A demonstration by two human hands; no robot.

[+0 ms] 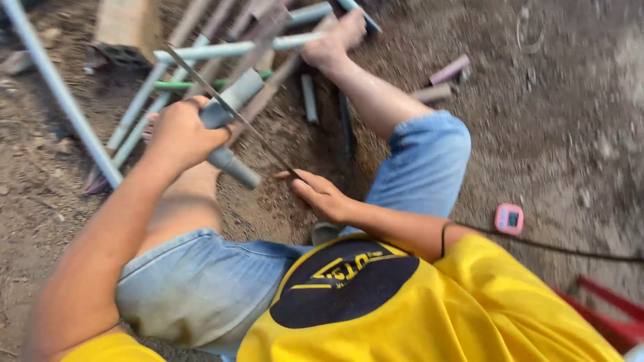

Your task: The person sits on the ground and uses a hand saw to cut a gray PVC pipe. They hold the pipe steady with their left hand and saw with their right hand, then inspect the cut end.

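Two hands busy — left hand (180, 131) clenched around a grey pipe (231, 127), right hand (320, 194) gripping a thin saw blade (228, 110).

Grey pipe (231, 127): we record one short length of grey plastic pipe, round in section, with a wider sleeve-like middle and a narrower end pointing down and to the right. It slants from upper right to lower left, held off the dirt ground above our left knee, near the stack of longer pipes.

Saw blade (228, 110): we record one thin, dark, straight blade, bare of frame. It lies across the pipe, running diagonally from upper left to lower right.
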